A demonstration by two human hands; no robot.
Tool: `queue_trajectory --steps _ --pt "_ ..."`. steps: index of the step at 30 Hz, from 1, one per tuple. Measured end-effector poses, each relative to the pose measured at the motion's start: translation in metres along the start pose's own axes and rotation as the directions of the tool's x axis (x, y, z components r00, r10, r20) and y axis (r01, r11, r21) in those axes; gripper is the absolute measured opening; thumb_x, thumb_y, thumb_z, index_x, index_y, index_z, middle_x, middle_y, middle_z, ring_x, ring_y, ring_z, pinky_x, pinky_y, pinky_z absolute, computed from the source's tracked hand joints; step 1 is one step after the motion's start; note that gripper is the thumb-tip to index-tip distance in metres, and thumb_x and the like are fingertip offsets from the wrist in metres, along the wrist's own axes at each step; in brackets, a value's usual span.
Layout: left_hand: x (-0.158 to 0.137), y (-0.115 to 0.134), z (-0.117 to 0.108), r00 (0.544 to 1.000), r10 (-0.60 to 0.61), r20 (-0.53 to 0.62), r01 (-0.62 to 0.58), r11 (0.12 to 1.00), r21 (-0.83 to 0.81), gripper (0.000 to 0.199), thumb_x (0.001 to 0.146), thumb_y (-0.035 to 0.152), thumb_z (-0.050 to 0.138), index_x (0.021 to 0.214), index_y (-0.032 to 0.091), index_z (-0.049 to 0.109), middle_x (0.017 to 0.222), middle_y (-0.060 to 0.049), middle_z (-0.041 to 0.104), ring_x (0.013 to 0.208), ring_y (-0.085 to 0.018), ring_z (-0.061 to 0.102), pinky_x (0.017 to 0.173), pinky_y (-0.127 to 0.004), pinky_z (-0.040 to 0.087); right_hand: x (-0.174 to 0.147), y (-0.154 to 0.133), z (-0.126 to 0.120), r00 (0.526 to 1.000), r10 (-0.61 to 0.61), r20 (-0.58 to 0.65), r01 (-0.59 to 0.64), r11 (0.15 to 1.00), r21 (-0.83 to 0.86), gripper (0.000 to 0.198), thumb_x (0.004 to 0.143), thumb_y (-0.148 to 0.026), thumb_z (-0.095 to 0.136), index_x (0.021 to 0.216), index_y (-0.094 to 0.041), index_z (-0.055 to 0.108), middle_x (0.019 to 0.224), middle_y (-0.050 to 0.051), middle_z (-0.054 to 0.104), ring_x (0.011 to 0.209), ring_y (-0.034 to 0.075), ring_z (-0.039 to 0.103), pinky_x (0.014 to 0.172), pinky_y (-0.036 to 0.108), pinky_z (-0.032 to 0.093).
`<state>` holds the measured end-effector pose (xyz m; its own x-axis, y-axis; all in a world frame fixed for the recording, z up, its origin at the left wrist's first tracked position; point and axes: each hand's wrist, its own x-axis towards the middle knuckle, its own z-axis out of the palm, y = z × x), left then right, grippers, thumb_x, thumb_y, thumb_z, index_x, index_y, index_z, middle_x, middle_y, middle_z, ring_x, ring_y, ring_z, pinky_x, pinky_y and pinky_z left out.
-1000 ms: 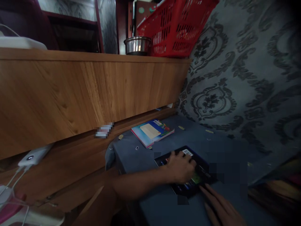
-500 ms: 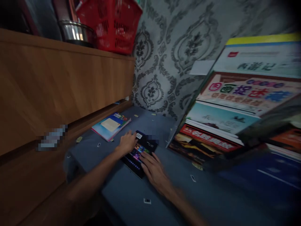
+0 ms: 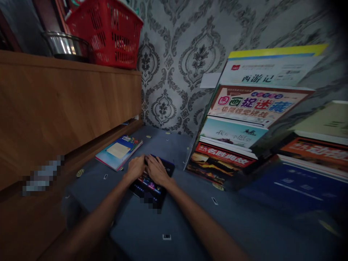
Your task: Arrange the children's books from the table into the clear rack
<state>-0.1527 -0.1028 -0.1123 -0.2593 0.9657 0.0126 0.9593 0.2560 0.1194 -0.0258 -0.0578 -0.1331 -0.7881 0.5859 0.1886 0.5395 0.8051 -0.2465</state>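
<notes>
A dark book [image 3: 149,183] with small colourful pictures on its cover lies flat on the cloth-covered table. My left hand [image 3: 136,167] is closed at its upper left edge, fingers curled together and thumb side toward the right hand. My right hand [image 3: 157,170] rests palm down on the upper part of the cover, fingers stretched out and nearly touching the left hand. Between them they hide the barcode corner. To the left lies a second, blue book [image 3: 118,150] with a pale panel, which neither hand touches.
Several books, among them one with a brown cover [image 3: 252,105], stand tiered in a rack on the right, beside more blue and orange books [image 3: 296,181]. A wooden cabinet [image 3: 70,105] borders the left, with a red basket [image 3: 116,36] and metal pot [image 3: 67,45] on top.
My right hand has slid up the dark book to its upper part, beside the left. The left fingers have curled in. The view has shifted slightly right.
</notes>
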Motion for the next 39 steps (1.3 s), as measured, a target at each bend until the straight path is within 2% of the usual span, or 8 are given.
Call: queue_trajectory --steps 6,12,15,24,30,33,36,39 --pt "-0.004 0.005 0.002 1.000 0.011 -0.010 -0.011 1.000 0.026 0.034 0.102 0.027 0.027 0.121 0.018 0.055 0.110 -0.014 0.072 0.101 -0.026 0.070 0.078 -0.033 0.050 -0.005 0.011 0.002 0.986 0.164 -0.021 -0.164 0.986 -0.016 0.056 0.100 -0.033 0.034 0.148 -0.004 0.037 0.157 0.018 0.033 0.149 0.025 0.025 0.121 0.045 0.016" --pt "-0.013 0.015 0.001 0.999 0.028 -0.021 -0.027 0.999 0.045 0.036 0.103 0.033 0.027 0.117 0.020 0.057 0.112 -0.013 0.071 0.102 -0.026 0.069 0.081 -0.034 0.050 -0.016 0.009 -0.004 0.950 0.312 -0.026 -0.312 0.949 -0.041 0.059 0.100 -0.043 0.039 0.150 -0.011 0.036 0.159 0.019 0.028 0.149 0.030 0.023 0.119 0.052 0.017" --pt "-0.016 0.018 0.001 0.999 0.040 -0.025 -0.039 0.998 0.056 0.037 0.103 0.034 0.027 0.120 0.020 0.056 0.112 -0.014 0.070 0.101 -0.027 0.069 0.081 -0.036 0.050 -0.024 0.010 -0.006 0.931 0.365 -0.031 -0.366 0.929 -0.053 0.062 0.099 -0.046 0.038 0.150 -0.010 0.035 0.158 0.021 0.029 0.148 0.032 0.025 0.118 0.053 0.018" --pt "-0.015 0.018 0.006 0.997 0.071 -0.033 -0.070 0.997 0.041 0.032 0.101 0.030 0.032 0.120 0.018 0.055 0.116 -0.015 0.068 0.102 -0.029 0.068 0.081 -0.038 0.050 -0.095 0.018 -0.001 0.915 0.397 -0.069 -0.402 0.911 -0.094 0.068 0.100 -0.047 0.031 0.148 0.002 0.036 0.157 0.025 0.028 0.148 0.034 0.023 0.118 0.049 0.023" --pt "-0.016 0.018 0.005 0.995 0.094 -0.046 -0.093 0.995 0.033 0.031 0.101 0.029 0.033 0.121 0.017 0.053 0.114 -0.014 0.067 0.106 -0.028 0.065 0.085 -0.038 0.049 -0.108 0.002 0.000 0.914 0.404 -0.043 -0.406 0.903 -0.140 0.068 0.100 -0.047 0.032 0.148 0.001 0.036 0.158 0.025 0.026 0.149 0.033 0.021 0.119 0.048 0.022" --pt "-0.015 0.019 0.008 0.976 0.200 -0.082 -0.199 0.980 0.017 0.034 0.102 0.032 0.033 0.130 0.020 0.049 0.130 -0.011 0.060 0.123 -0.024 0.053 0.097 -0.036 0.045 -0.106 0.002 -0.001 0.914 0.402 -0.055 -0.406 0.900 -0.159 0.067 0.100 -0.045 0.032 0.148 0.002 0.036 0.157 0.025 0.027 0.148 0.033 0.022 0.118 0.048 0.024" --pt "-0.008 0.020 0.016 0.908 0.406 -0.100 -0.409 0.913 -0.005 0.040 0.101 0.035 0.038 0.138 0.022 0.045 0.150 -0.009 0.045 0.141 -0.023 0.036 0.112 -0.039 0.034 -0.105 0.006 0.002 0.923 0.379 -0.074 -0.386 0.906 -0.175 0.066 0.099 -0.045 0.033 0.146 0.002 0.039 0.156 0.025 0.031 0.147 0.033 0.026 0.117 0.048 0.026" --pt "0.000 0.021 0.023 0.871 0.487 -0.067 -0.490 0.870 -0.045 0.047 0.101 0.039 0.036 0.144 0.020 0.040 0.158 -0.010 0.035 0.149 -0.023 0.023 0.118 -0.045 0.026 -0.105 0.013 0.010 0.927 0.358 -0.107 -0.373 0.905 -0.205 0.064 0.098 -0.044 0.035 0.144 0.000 0.043 0.154 0.024 0.036 0.145 0.034 0.030 0.116 0.049 0.029"
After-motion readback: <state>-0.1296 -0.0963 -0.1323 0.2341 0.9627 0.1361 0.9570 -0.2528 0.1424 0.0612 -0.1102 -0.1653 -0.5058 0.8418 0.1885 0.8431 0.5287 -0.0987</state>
